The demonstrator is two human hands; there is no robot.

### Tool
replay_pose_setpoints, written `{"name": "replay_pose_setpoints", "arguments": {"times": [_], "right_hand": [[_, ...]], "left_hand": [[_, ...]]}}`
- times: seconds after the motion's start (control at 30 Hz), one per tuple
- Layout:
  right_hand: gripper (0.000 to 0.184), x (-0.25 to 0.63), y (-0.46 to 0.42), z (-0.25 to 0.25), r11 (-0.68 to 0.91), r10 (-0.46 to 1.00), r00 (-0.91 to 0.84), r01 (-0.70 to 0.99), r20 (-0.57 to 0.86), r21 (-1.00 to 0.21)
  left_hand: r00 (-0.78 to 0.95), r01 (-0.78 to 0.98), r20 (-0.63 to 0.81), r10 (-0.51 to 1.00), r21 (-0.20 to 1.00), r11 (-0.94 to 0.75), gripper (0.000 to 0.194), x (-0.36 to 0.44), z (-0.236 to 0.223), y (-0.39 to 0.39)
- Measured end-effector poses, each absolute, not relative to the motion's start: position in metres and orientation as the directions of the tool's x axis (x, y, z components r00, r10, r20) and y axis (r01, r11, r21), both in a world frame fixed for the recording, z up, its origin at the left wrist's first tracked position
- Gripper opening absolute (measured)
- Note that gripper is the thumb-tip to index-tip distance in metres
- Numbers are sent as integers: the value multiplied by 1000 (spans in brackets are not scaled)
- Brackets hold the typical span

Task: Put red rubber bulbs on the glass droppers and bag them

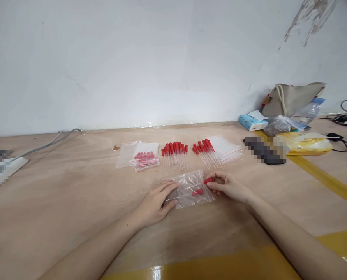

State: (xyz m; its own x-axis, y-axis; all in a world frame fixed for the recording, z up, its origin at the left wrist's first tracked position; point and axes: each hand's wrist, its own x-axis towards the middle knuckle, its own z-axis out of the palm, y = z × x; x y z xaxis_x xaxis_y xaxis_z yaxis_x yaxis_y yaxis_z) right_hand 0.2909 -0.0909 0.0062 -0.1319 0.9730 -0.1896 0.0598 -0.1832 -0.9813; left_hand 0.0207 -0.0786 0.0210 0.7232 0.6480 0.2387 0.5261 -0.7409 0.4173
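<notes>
A clear zip bag (186, 198) lies flat in front of me with a red-bulbed dropper (198, 192) inside. My left hand (158, 200) rests on its left end, fingers and thumb apart, pressing it against the table. At the bag's right end, my right hand (224, 184) pinches the red bulb of another dropper. That bulb (208, 180) is at the bag's mouth; its glass tube is hard to make out against the plastic. Beyond the bag lie two groups of red-bulbed droppers, one in the middle (175, 149) and one to the right (204, 147).
Filled bags of droppers (144, 156) lie at the left, and a stack of flat bags (227, 149) at the right. A blue box (252, 120), a yellow packet (307, 144), a blurred dark object (263, 151) and a grey bag (300, 99) stand farther right. A grey cable (44, 146) runs at left.
</notes>
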Motion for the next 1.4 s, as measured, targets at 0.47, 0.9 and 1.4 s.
{"name": "replay_pose_setpoints", "arguments": {"times": [0.47, 0.9, 1.4], "right_hand": [[18, 282, -90, -2, 37, 999, -36, 313, 27, -949], [33, 281, -87, 2, -60, 981, -155, 338, -119, -939], [14, 291, -31, 15, 134, 938, 83, 809, 336, -572]], "left_hand": [[748, 511, 237, 620, 390, -766, 36, 20, 17, -77], [743, 540, 219, 633, 363, -759, 36, 21, 19, -78], [751, 531, 228, 620, 350, -771, 31, 21, 19, -78]]}}
